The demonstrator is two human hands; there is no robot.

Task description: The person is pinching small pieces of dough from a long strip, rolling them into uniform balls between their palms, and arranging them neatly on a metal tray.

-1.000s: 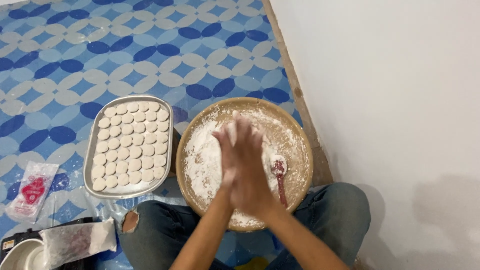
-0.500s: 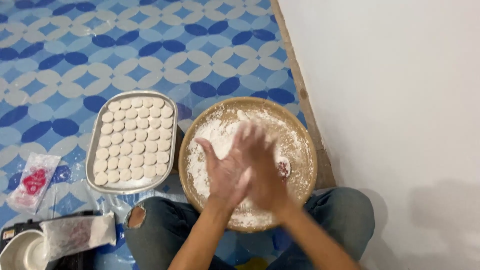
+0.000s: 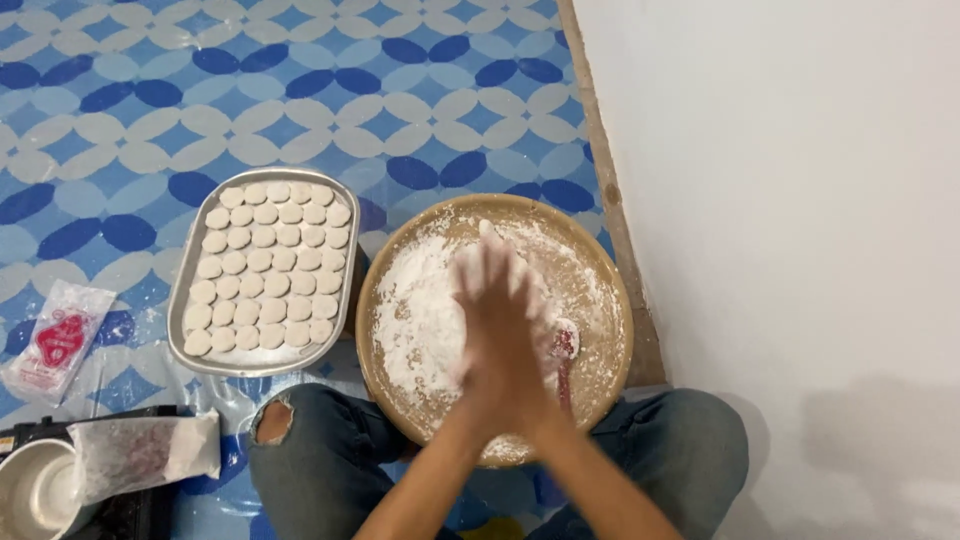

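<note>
Together, the left hand [image 3: 490,330] and right hand [image 3: 525,335] press flat, palm to palm (motion-blurred, whether they hold anything I cannot tell), above the floured round tray [image 3: 600,270].

floor [image 3: 300,90]: blue and grey-white leaf tiles
tray [image 3: 180,300]: silver
dough rounds [image 3: 265,265]: pale cream
round board [image 3: 600,270]: tan, dusted white
spoon [image 3: 565,345]: red
jeans [image 3: 680,450]: blue, torn knee
wall [image 3: 800,200]: white

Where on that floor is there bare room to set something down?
Open patterned floor lies beyond the metal tray and the floured round board. Near the knees it is crowded: a pot, a plastic bag and a small packet at lower left. The hands press together over the board.
</note>
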